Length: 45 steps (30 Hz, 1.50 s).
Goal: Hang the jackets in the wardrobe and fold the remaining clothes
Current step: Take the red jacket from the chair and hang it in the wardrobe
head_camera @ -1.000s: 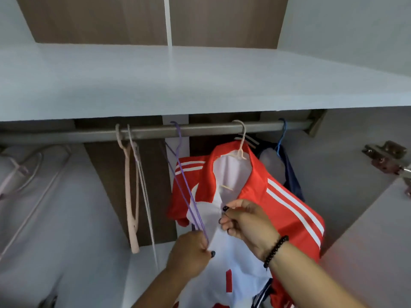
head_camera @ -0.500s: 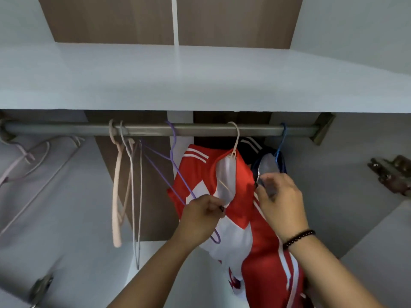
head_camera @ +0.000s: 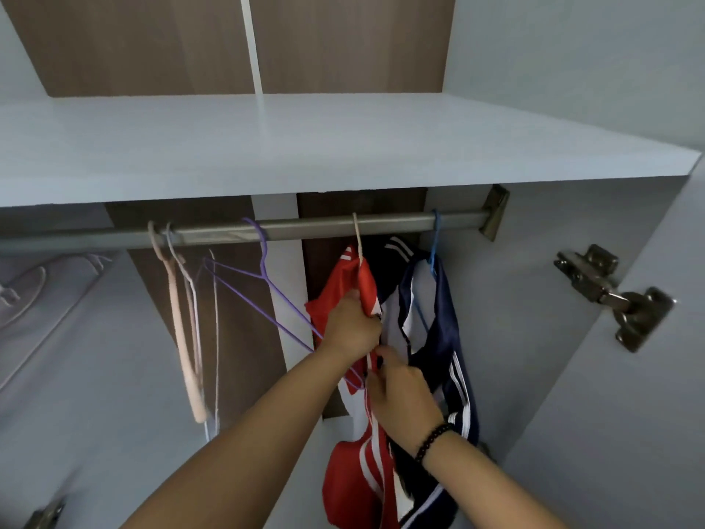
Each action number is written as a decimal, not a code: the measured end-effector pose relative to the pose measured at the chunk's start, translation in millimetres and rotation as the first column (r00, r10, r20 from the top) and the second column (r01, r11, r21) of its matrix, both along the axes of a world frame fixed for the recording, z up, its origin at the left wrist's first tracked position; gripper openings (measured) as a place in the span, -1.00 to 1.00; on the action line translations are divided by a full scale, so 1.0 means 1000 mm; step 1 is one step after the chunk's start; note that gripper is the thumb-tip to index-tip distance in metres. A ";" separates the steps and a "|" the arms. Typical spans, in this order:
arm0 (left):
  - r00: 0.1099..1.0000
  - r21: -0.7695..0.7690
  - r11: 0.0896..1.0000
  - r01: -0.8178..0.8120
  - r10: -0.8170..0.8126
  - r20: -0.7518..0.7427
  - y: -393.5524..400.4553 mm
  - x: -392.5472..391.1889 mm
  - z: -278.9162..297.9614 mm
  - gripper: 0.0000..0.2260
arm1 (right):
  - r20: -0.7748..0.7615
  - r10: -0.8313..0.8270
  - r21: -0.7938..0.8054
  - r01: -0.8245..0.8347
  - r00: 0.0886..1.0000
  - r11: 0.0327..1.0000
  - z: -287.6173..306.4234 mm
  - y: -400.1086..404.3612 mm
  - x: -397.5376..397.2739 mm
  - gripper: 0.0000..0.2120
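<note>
A red and white jacket (head_camera: 353, 467) with white sleeve stripes hangs from a cream hanger (head_camera: 358, 238) on the metal rail (head_camera: 305, 226). My left hand (head_camera: 353, 326) is closed on the jacket's red collar just below the hanger hook. My right hand (head_camera: 404, 395) pinches the front edge of the same jacket lower down. To its right a navy and white jacket (head_camera: 444, 337) hangs on a blue hanger (head_camera: 434, 242). An empty purple wire hanger (head_camera: 263, 284) hangs just left of my left hand, its lower corner behind my wrist.
Empty pink and white hangers (head_camera: 179, 307) hang at the rail's left. A white shelf (head_camera: 267, 147) runs above the rail. The wardrobe's right wall carries a metal door hinge (head_camera: 614, 295). More hangers show faintly against the left wall (head_camera: 26, 295).
The red jacket has turned edge-on and slid right toward the navy one. My left hand moved up to its collar; my right hand dropped from the navy jacket's hanger to the red jacket's front.
</note>
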<state>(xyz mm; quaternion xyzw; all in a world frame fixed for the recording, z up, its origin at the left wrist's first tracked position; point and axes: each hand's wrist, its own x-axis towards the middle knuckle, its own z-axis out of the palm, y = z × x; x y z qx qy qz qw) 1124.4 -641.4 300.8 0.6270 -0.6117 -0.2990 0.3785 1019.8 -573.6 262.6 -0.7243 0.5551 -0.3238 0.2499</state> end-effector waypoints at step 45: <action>0.844 0.138 0.881 0.454 -0.474 0.251 0.217 0.074 -0.042 -0.60 | -0.063 -0.394 0.061 0.398 0.917 0.915 -0.042 0.193 0.010 -0.80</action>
